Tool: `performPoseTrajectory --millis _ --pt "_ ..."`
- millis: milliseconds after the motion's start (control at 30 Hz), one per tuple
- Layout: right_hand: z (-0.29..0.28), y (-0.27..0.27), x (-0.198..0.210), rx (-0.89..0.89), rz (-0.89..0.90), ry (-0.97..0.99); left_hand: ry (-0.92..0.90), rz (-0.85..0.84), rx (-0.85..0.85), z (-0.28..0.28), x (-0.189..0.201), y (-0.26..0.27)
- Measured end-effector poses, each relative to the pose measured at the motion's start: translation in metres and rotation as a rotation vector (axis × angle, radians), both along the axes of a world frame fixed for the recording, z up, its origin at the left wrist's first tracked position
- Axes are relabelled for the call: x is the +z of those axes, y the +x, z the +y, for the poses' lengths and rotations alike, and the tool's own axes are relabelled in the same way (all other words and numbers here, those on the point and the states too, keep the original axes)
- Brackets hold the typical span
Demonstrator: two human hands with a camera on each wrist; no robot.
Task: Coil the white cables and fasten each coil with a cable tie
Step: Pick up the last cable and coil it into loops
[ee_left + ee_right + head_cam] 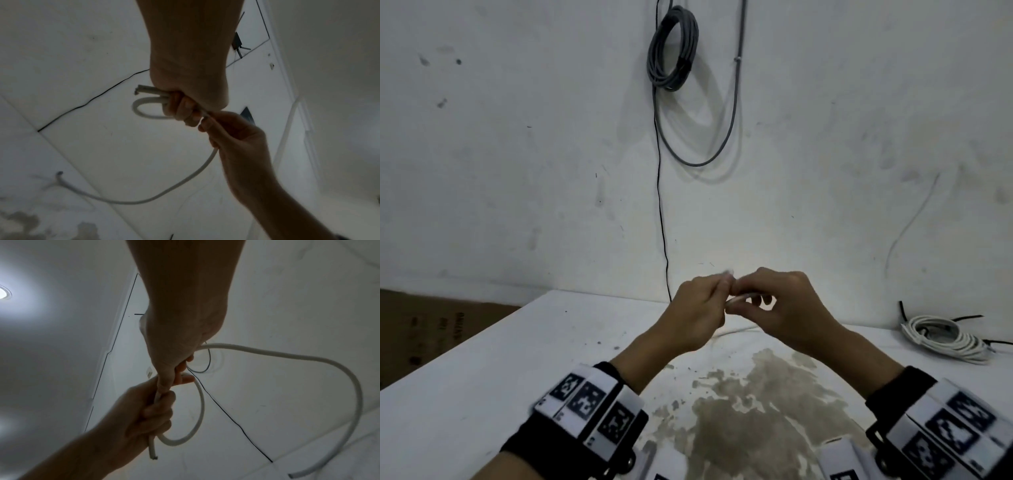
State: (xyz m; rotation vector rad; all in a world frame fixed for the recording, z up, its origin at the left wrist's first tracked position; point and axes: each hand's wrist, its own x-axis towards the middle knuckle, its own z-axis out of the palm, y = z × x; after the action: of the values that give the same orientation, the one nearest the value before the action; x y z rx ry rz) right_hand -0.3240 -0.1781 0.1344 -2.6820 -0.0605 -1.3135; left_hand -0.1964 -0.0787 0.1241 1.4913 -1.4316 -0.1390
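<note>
Fingers (180, 112) round white cable (144, 112)

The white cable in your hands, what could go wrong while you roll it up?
The left hand grips only one small loop of the white cable, with a short cut end poking out, so the loop could spring open. The right hand pinches the cable right beside it, and the long loose tail curves away, so it might twist or snag. No loose cable tie shows within reach, so fastening may mean letting go.
</note>
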Motion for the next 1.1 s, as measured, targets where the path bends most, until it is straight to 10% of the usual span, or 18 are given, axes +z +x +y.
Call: performPoseTrajectory --millis 300,500,833,1100 --pt "-0.006 0.013 -0.012 -0.124 -0.012 0.182 0.466 0.69 -0.446 0.014 0.032 0.023" --pt "0.023 0.012 -0.004 0.124 0.068 0.786 0.446 0.958 -0.85 0.014 0.031 0.034" --pt "0.008 0.013 0.003 -0.167 -0.279 0.751 0.086 0.527 -0.26 0.003 0.006 -0.004" --pt "0.006 0.001 0.008 -0.12 -0.047 1.194 0.008 1.135 -0.486 -0.003 0.005 -0.019"
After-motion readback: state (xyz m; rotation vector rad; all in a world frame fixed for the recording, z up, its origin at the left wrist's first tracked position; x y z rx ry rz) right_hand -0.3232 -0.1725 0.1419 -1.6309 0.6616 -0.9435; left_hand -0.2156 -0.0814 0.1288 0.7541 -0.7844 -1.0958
